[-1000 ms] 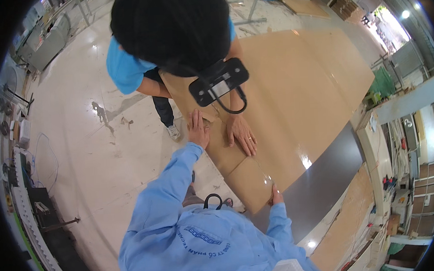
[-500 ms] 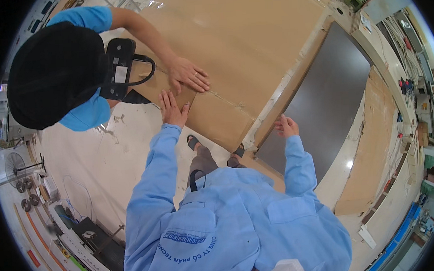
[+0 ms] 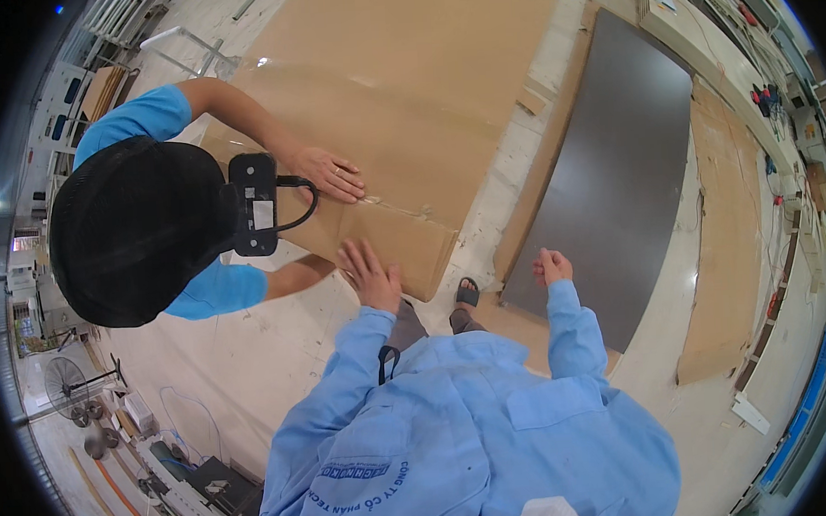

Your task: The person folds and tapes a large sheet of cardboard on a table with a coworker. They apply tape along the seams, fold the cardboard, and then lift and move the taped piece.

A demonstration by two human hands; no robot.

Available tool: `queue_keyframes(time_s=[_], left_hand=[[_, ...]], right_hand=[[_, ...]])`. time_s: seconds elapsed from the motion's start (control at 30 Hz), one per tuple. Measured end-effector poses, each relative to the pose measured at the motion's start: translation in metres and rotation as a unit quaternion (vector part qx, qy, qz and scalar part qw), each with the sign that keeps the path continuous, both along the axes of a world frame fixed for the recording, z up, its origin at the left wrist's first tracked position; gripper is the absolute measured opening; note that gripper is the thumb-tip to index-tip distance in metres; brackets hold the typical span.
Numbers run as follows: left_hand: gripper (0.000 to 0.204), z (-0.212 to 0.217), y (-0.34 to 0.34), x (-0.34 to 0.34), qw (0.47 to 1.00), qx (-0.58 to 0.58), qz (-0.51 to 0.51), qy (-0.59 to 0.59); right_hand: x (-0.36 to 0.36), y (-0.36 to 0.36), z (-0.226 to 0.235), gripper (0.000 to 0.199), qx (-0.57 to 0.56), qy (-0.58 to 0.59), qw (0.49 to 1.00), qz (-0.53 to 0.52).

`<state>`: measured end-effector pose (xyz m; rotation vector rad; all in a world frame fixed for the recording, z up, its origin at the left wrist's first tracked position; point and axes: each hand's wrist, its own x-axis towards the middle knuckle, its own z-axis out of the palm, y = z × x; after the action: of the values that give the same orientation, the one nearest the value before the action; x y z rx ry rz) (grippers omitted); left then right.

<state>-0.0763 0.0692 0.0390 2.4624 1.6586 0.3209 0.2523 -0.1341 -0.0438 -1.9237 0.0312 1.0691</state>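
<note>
two hands out: your left hand (image 3: 369, 274) lies flat, fingers spread, on the cardboard (image 3: 396, 119) corner ahead; your right hand (image 3: 551, 267), loosely curled and empty, hovers beside the dark panel (image 3: 619, 172).

One head-worn fisheye view looks steeply down from close above the wearer's blue-sleeved chest and hands, over the cardboard box (image 3: 395, 100) on the floor (image 3: 204, 362), edges bending toward the rim.
</note>
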Motion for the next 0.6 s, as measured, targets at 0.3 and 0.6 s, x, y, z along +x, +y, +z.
queue_keyframes(time_s=[0.3, 0.6], left_hand=[[0.089, 0.058, -0.035, 0.019, 0.968, -0.187, -0.149, 0.082], [0.077, 0.060, -0.024, 0.016, 0.967, -0.169, -0.171, 0.086]], right_hand=[[0.032, 0.001, 0.009, 0.031, 0.018, -0.018, 0.999, -0.045], [0.036, -0.025, -0.009, 0.027, -0.020, -0.018, 0.997, -0.066]])
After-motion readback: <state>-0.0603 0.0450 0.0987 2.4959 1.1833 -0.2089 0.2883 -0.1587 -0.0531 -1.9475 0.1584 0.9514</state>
